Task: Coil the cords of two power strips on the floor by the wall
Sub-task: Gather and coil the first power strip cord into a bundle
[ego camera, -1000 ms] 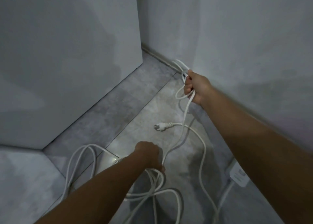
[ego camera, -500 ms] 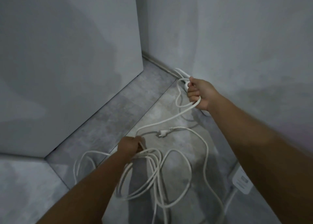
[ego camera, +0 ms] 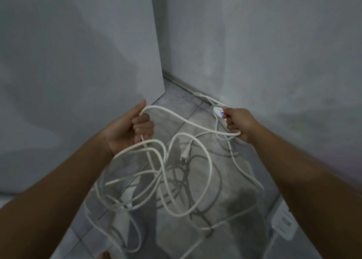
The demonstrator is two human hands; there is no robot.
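We're holding the white cord (ego camera: 182, 119) in both fists: left hand (ego camera: 130, 129) closed around a bundle of loops sagging toward the floor (ego camera: 197, 109), right hand (ego camera: 238, 124) clenched on the strand running across. The right hand is hiding most of the far power strip (ego camera: 217, 110) by the wall (ego camera: 274, 52), our right forearm is covering part of the second power strip (ego camera: 284, 222), and the plug (ego camera: 185, 153) is blurring into cord shadows. Loops are running off the bottom edge; the cabinet panel (ego camera: 78, 62) is crowding the left, leaving one narrow floor lane.
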